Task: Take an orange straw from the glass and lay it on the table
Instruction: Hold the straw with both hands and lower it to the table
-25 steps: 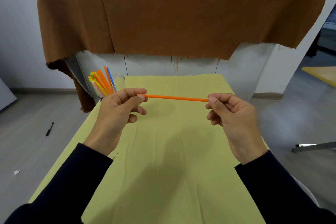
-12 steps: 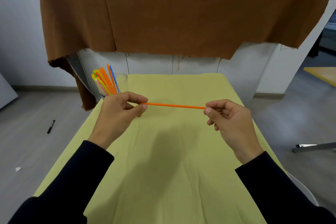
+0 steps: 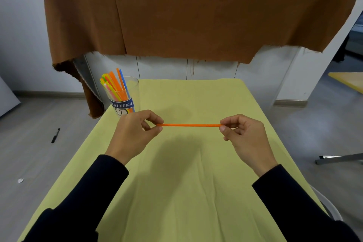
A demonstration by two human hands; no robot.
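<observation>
Hands [image 3: 135,133] [image 3: 246,135] pinch orange straw [image 3: 191,125] level, ends held.

Both ends of the orange straw [image 3: 191,125] are covered by pinching fingertips. The glass [image 3: 125,100] base is hidden behind the left hand [image 3: 133,133] (its label partly blocked). Both sleeves are cropped below.

Plain indoor room, cloth-covered table [image 3: 196,192], grey floor [image 3: 39,143], white walls [image 3: 19,25]
</observation>
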